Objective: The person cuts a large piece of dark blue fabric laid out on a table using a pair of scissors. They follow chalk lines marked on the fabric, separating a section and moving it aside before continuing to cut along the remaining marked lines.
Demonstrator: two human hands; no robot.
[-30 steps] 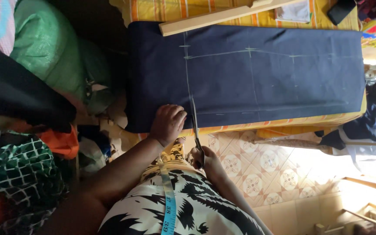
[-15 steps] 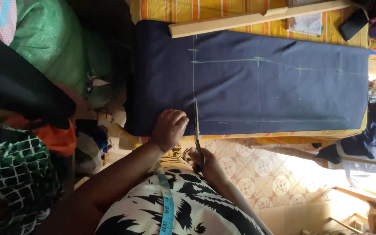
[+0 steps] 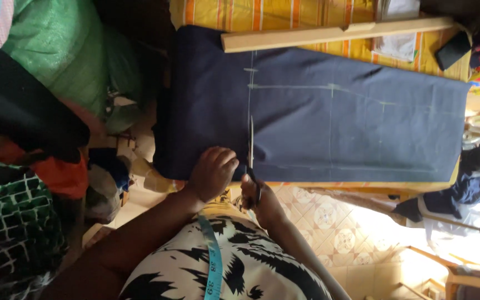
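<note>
Right hand (image 3: 262,203) half hidden, scissors (image 3: 251,150) handles covered

Striped yellow table (image 3: 306,14) carries navy cloth (image 3: 334,122) and wooden ruler (image 3: 334,34).

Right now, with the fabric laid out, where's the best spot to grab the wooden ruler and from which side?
Grip the wooden ruler near its middle, fingers closing across its narrow width from above. It lies flat along the far edge of the navy fabric, long and thin, so a centre hold likely keeps it level. Both the left hand and the right hand are at the near edge.
</note>
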